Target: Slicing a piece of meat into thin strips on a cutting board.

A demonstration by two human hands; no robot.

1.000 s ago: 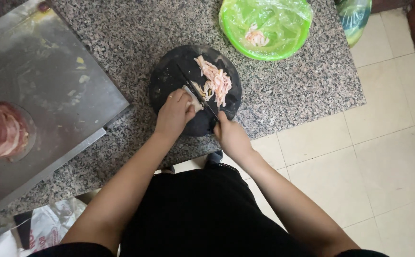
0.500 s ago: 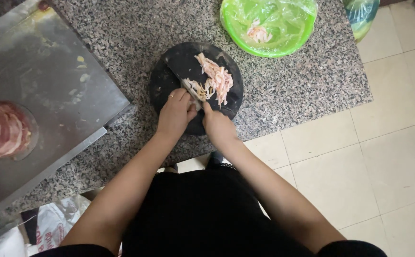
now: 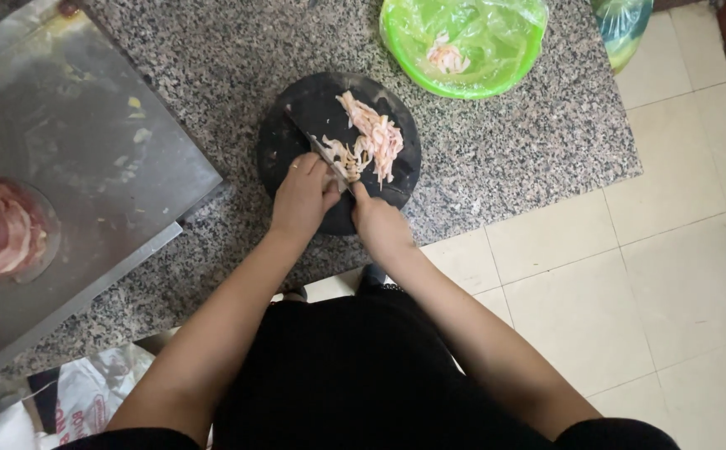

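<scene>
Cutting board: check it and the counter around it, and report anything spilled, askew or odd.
Nothing stands out. The round dark cutting board lies flat on the granite counter, and the sliced meat stays on it. Both hands work at the knife. The green bowl sits upright, lined with plastic.

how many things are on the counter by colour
black: 1, round board
green: 2, bowl lined with film, and a bag cut off by the frame edge
grey metal: 2, tray and knife in the right hand
pink: 1, sliced meat on the board, steadied by the left hand
total: 6
</scene>
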